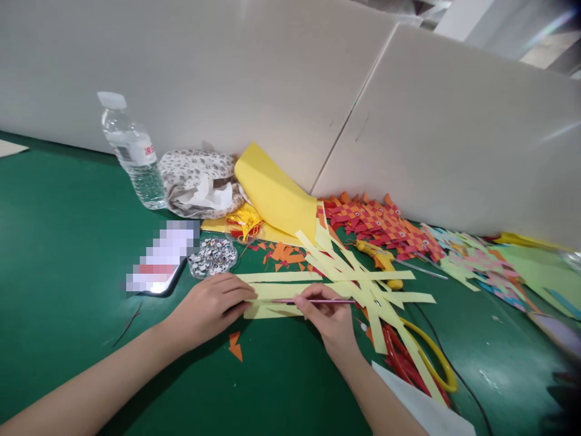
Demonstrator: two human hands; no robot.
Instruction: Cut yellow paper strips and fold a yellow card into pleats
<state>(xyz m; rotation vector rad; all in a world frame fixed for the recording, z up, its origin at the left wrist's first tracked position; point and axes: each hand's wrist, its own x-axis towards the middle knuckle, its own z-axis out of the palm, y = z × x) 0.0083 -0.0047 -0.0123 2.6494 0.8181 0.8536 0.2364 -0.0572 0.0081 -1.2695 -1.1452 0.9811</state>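
Pale yellow paper strips (285,277) lie across the green table in front of me, and more strips (363,284) criss-cross in a loose heap at the right. My left hand (215,304) rests with its fingers together on the left end of the paper, pressing it to the table. A thin, dark pinkish tool (281,300) lies nearly level over the paper. My right hand (325,309) pinches this tool between thumb and fingers, just left of the strip heap. What kind of tool it is I cannot tell.
Behind stand a water bottle (136,154), a patterned pouch (200,163) and a yellow sheet (276,194). A phone (163,257) and a container of googly eyes (212,257) lie left. Woven red-orange pieces (385,224), a yellow glue gun (384,257) and yellow-handled scissors (447,369) are right.
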